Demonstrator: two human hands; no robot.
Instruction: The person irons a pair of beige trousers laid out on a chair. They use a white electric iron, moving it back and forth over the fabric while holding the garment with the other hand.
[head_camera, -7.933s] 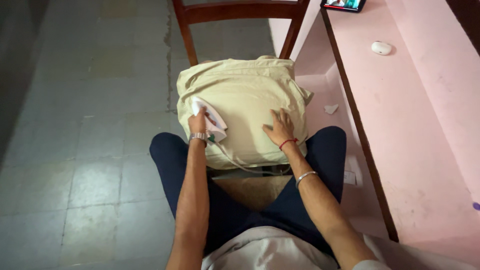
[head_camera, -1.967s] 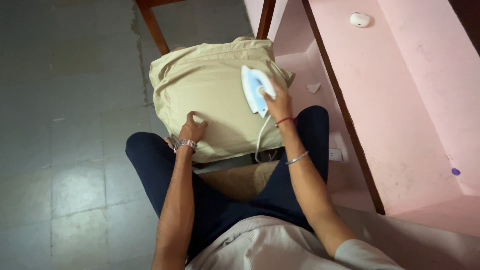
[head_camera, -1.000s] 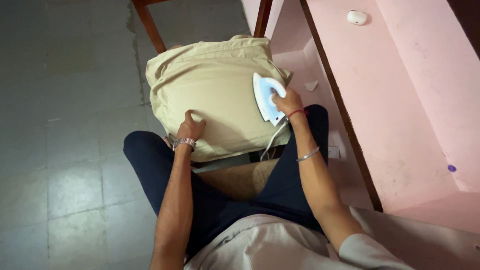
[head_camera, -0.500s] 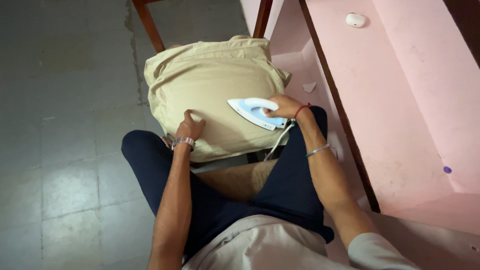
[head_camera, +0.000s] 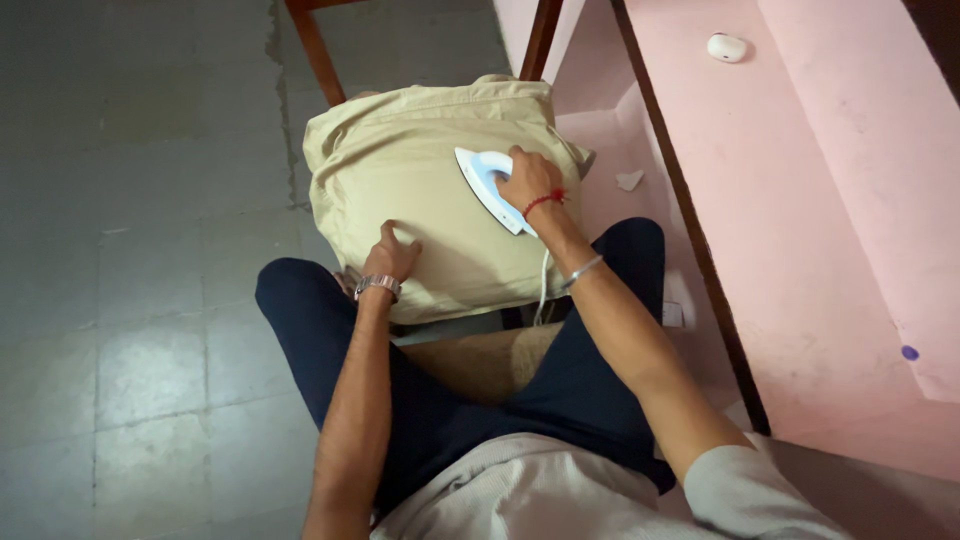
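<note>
Head view, looking straight down: grey floor tiles (head_camera: 150, 330) fill the left side, and a pink ledge (head_camera: 800, 200) with a dark front edge runs along the right. Between them stands a wooden chair (head_camera: 318, 55), of which only the dark red-brown back posts show. Its seat is covered by a folded beige garment (head_camera: 420, 170), bulging like a cushion, with a seam along its far edge. The person's knees in dark blue trousers (head_camera: 300, 310) press up against the near side of the chair.

On the right half of the garment lies a white and light-blue iron (head_camera: 485, 180), sole flat on the cloth. Its long axis runs diagonally; the pointed tip aims to the upper left, towards the middle of the garment, and the heel sits lower right, near the edge. A white cord (head_camera: 543, 290) drops from the heel down between the legs.

The right hand (head_camera: 528, 178) is curled round the iron's handle, a red thread on its wrist. The left hand (head_camera: 392, 255), wearing a metal watch, rests on the near left part of the garment, fingers bent and pressing the fabric down.

A small white oval object (head_camera: 727, 47) sits on the ledge, well apart
</note>
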